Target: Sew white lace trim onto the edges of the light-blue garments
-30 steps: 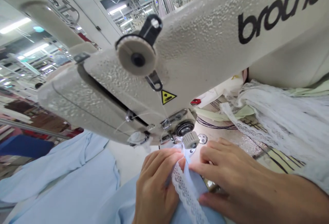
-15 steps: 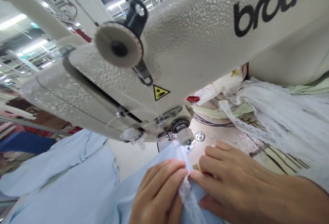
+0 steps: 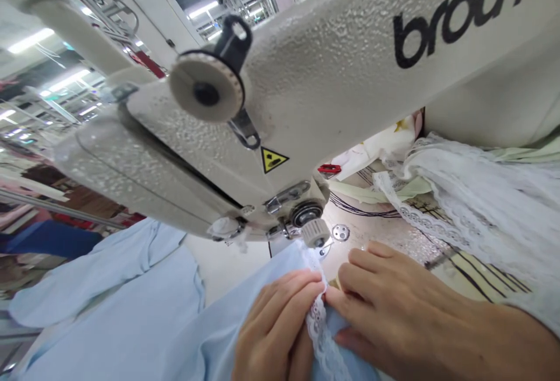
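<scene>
A strip of white lace trim [image 3: 321, 334] lies along the edge of a light blue fabric piece [image 3: 275, 264] and runs up under the sewing machine's presser foot area. My left hand [image 3: 280, 322] is closed, its fingers together and curved over the fabric, fingertips on the lace. Facing it, my right hand [image 3: 394, 305] has curled fingers, with the index fingertip at the lace edge and the thumb below on the blue fabric. Both sets of fingertips nearly meet just in front of the white knob [image 3: 315, 233] near the needle. The needle itself is hidden.
The machine head [image 3: 306, 89] spans the view above my hands. More light blue fabric [image 3: 118, 311] spreads at left. A heap of white lace [image 3: 472, 194] lies at right, near dark threads [image 3: 367, 209] and a small red item [image 3: 329, 168].
My left hand has shifted slightly to the right, along with the fabric and lace near it. My right hand stays nearly in place. The view has tilted a little.
</scene>
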Tool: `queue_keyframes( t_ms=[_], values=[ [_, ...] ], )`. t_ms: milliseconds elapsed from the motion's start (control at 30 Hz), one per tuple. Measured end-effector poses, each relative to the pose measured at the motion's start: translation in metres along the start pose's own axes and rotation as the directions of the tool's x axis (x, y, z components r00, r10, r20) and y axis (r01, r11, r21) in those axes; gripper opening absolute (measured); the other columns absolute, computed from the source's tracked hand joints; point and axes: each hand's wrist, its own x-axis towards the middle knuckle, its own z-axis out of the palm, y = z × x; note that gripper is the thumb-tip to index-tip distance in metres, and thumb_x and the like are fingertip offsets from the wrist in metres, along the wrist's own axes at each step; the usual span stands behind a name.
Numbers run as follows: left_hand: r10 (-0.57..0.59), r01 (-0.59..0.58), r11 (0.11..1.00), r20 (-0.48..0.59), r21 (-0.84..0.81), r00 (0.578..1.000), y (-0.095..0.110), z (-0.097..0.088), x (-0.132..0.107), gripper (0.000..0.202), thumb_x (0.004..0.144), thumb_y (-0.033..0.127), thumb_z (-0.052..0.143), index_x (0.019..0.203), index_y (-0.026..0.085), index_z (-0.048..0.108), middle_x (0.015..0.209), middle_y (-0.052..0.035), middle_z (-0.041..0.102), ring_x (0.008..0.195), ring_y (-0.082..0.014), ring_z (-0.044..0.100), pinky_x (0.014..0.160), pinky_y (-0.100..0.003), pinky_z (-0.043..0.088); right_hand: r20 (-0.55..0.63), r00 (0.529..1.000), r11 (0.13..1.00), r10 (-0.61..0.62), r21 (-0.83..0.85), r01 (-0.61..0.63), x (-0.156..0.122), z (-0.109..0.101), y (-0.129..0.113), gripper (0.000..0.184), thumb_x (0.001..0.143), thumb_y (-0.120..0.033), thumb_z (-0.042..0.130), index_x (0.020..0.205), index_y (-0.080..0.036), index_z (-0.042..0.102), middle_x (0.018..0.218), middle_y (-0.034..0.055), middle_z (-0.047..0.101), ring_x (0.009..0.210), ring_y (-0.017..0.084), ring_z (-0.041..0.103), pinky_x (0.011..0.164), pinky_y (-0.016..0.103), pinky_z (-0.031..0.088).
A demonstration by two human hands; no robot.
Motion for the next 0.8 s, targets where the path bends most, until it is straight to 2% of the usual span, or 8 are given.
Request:
queue_keyframes(
  t_ms=[133, 300, 400, 567, 633, 800],
  values=[
    [-0.046, 0.046, 0.999, -0.01, -0.021, 0.999, -0.008, 0.004, 0.007, 0.026, 0.086, 0.008, 0.048, 0.108, 0.016, 0.06, 0.112, -0.0072, 0.067, 0.106, -0.0144, 0.06, 0.093, -0.025, 0.049, -0.036, 0.998, 0.999, 0.044, 0.009, -0.044, 0.004, 0.01, 0.006, 0.011, 0.085, -0.022, 0.057, 0.086, -0.014, 0.065, 0.081, 0.0039, 0.061, 0.076, 0.018, 0.051, 0.069, 0.034, 0.04],
    [-0.084, 0.081, 0.992, -0.031, -0.092, 0.996, -0.017, 0.005, 0.017, 0.02, 0.087, 0.011, 0.05, 0.102, 0.018, 0.061, 0.105, -0.0049, 0.068, 0.102, -0.013, 0.061, 0.092, -0.024, 0.049, 0.065, 0.991, 0.976, 0.118, 0.174, -0.128, 0.004, 0.014, 0.014, 0.019, 0.087, -0.032, 0.057, 0.098, -0.018, 0.064, 0.087, 0.0029, 0.057, 0.081, 0.018, 0.048, 0.073, 0.034, 0.039],
    [-0.069, 0.064, 0.991, -0.042, -0.119, 0.997, -0.016, -0.001, 0.017, 0.019, 0.087, 0.01, 0.051, 0.1, 0.018, 0.061, 0.103, -0.0036, 0.067, 0.1, -0.0116, 0.061, 0.091, -0.022, 0.049, 0.105, 0.987, 0.964, 0.124, 0.224, -0.144, 0.001, 0.009, 0.014, 0.017, 0.084, -0.033, 0.061, 0.094, -0.02, 0.063, 0.09, 0.0015, 0.057, 0.085, 0.018, 0.049, 0.078, 0.033, 0.039],
    [-0.032, 0.033, 0.998, 0.012, -0.048, 0.999, -0.007, -0.002, 0.008, 0.024, 0.085, 0.009, 0.051, 0.106, 0.018, 0.06, 0.111, -0.004, 0.065, 0.106, -0.0116, 0.059, 0.095, -0.021, 0.046, 0.14, 0.99, 0.993, 0.013, 0.117, -0.029, 0.0, -0.004, 0.009, 0.011, 0.084, -0.027, 0.062, 0.086, -0.016, 0.063, 0.085, 0.0022, 0.06, 0.081, 0.017, 0.051, 0.073, 0.031, 0.041],
    [-0.002, 0.002, 1.0, -0.004, -0.022, 1.0, -0.004, 0.001, 0.007, 0.025, 0.085, 0.008, 0.051, 0.106, 0.016, 0.06, 0.111, -0.005, 0.065, 0.106, -0.0119, 0.058, 0.097, -0.021, 0.045, 0.116, 0.993, 0.998, -0.022, 0.065, 0.015, 0.001, -0.006, 0.008, 0.011, 0.086, -0.026, 0.059, 0.085, -0.015, 0.064, 0.083, 0.0027, 0.061, 0.08, 0.018, 0.051, 0.071, 0.032, 0.041],
    [0.002, -0.002, 1.0, -0.004, -0.02, 1.0, -0.005, 0.005, 0.006, 0.024, 0.085, 0.008, 0.051, 0.106, 0.015, 0.061, 0.111, -0.0065, 0.066, 0.107, -0.012, 0.058, 0.098, -0.022, 0.044, 0.032, 0.999, 0.999, -0.018, 0.03, 0.017, 0.001, 0.0, 0.007, 0.01, 0.085, -0.023, 0.059, 0.083, -0.014, 0.064, 0.081, 0.0027, 0.061, 0.075, 0.017, 0.051, 0.068, 0.032, 0.04]
  ],
)
